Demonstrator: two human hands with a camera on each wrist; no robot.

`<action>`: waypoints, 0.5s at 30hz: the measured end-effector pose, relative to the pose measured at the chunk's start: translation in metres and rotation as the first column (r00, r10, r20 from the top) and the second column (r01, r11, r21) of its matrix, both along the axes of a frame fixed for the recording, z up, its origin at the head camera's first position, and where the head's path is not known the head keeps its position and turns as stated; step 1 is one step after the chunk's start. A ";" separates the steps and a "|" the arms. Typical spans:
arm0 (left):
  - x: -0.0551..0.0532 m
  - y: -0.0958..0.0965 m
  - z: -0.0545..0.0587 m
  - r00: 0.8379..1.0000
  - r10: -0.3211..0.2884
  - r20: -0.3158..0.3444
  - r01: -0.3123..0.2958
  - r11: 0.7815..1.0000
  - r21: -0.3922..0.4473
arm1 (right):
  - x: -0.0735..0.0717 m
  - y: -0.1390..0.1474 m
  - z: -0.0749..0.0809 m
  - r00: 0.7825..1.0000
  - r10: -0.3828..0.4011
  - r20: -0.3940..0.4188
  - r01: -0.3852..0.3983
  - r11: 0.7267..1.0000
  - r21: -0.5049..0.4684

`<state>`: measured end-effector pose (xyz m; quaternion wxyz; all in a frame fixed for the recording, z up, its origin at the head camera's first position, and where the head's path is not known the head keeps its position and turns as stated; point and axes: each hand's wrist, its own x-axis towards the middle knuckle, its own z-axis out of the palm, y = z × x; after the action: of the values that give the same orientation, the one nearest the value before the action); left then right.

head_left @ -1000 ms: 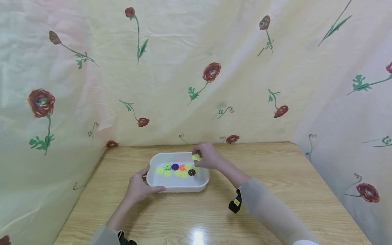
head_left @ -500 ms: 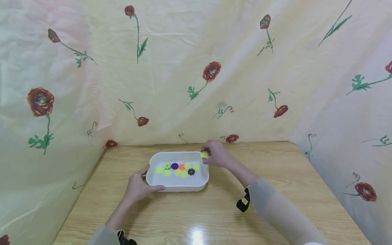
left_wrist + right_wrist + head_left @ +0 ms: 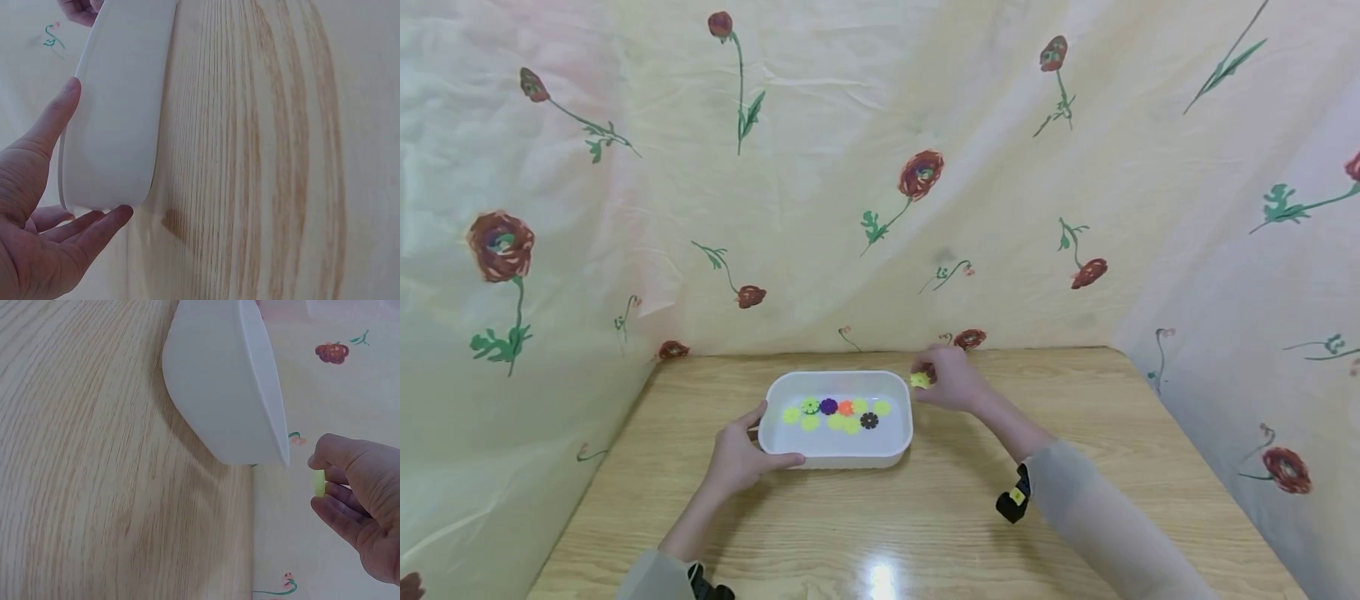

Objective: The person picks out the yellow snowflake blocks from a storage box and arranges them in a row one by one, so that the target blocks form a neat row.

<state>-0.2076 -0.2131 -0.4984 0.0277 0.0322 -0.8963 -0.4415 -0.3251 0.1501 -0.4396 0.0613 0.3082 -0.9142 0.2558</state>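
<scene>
A white rectangular tub [image 3: 850, 461] stands on the table, with several small flower-shaped plastic discs lying inside it. Most are yellow; a purple disc [image 3: 828, 407], an orange disc [image 3: 846, 407] and a dark brown disc [image 3: 869, 421] lie among them. My left hand [image 3: 739, 454] grips the tub's left end, thumb along the front rim and fingers round the side, as the left wrist view also shows. Just beyond the tub's right rim, my right hand [image 3: 951, 379] pinches a yellow flower-shaped disc [image 3: 319, 483] between thumb and fingers.
The wooden table [image 3: 865, 517] reaches back to a hanging floral cloth [image 3: 820, 208], which also closes in both sides. Each wrist wears a black camera mount; the right one [image 3: 1013, 497] hangs below the sleeve.
My right hand has moved right with the yellow disc, from over the tub to outside its right rim. The left hand and the tub have stayed in place.
</scene>
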 end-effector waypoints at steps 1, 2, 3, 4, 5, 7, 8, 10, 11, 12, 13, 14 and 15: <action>0.000 0.000 0.000 1.000 0.000 0.000 0.000 1.000 0.000 | -0.001 0.002 -0.001 1.000 0.002 -0.004 -0.002 1.000 0.002; 0.000 0.000 0.000 1.000 0.001 0.000 -0.001 1.000 -0.001 | -0.001 0.003 -0.002 1.000 0.006 -0.006 -0.006 1.000 -0.001; 0.000 0.000 0.000 1.000 0.001 0.000 -0.001 1.000 -0.001 | -0.001 0.005 -0.003 1.000 0.009 -0.010 -0.009 1.000 -0.002; 0.000 0.000 0.000 1.000 0.002 -0.001 -0.002 1.000 -0.001 | -0.002 0.006 -0.004 1.000 0.013 -0.013 -0.013 1.000 -0.008; 0.001 0.000 0.000 1.000 0.001 -0.002 -0.001 1.000 -0.003 | -0.002 0.008 -0.006 1.000 0.018 -0.017 -0.018 1.000 -0.015; 0.001 0.000 0.000 1.000 0.000 -0.004 0.000 1.000 -0.003 | -0.003 0.010 -0.008 1.000 0.016 -0.020 -0.017 1.000 -0.020; 0.000 0.000 0.000 1.000 -0.001 -0.006 0.001 1.000 -0.003 | -0.003 0.012 -0.010 1.000 0.014 -0.018 -0.015 1.000 -0.022; 0.000 0.000 0.000 1.000 -0.003 -0.009 0.003 1.000 -0.003 | -0.003 0.014 -0.013 1.000 0.008 -0.009 -0.008 1.000 -0.018; 0.000 0.000 0.000 1.000 -0.004 -0.011 0.004 1.000 -0.004 | -0.004 0.015 -0.014 1.000 0.006 -0.001 -0.006 1.000 -0.014; 0.000 0.000 0.000 1.000 -0.003 -0.013 0.003 1.000 -0.003 | -0.004 0.016 -0.015 1.000 0.002 0.007 -0.002 1.000 -0.009; 0.000 0.000 0.000 1.000 -0.004 -0.014 0.004 1.000 -0.004 | -0.004 0.017 -0.017 1.000 -0.001 0.014 0.001 1.000 -0.004; 0.000 0.000 0.000 1.000 -0.004 -0.015 0.004 1.000 -0.004 | -0.004 0.018 -0.018 1.000 -0.001 0.021 0.001 1.000 0.001; 0.000 0.000 0.000 1.000 -0.004 -0.015 0.004 1.000 -0.005 | -0.004 0.019 -0.020 1.000 -0.003 0.027 0.003 1.000 0.005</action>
<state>-0.2071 -0.2134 -0.4988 0.0337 0.0269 -0.8972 -0.4395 -0.3292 0.1694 -0.4592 0.0489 0.3036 -0.9160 0.2578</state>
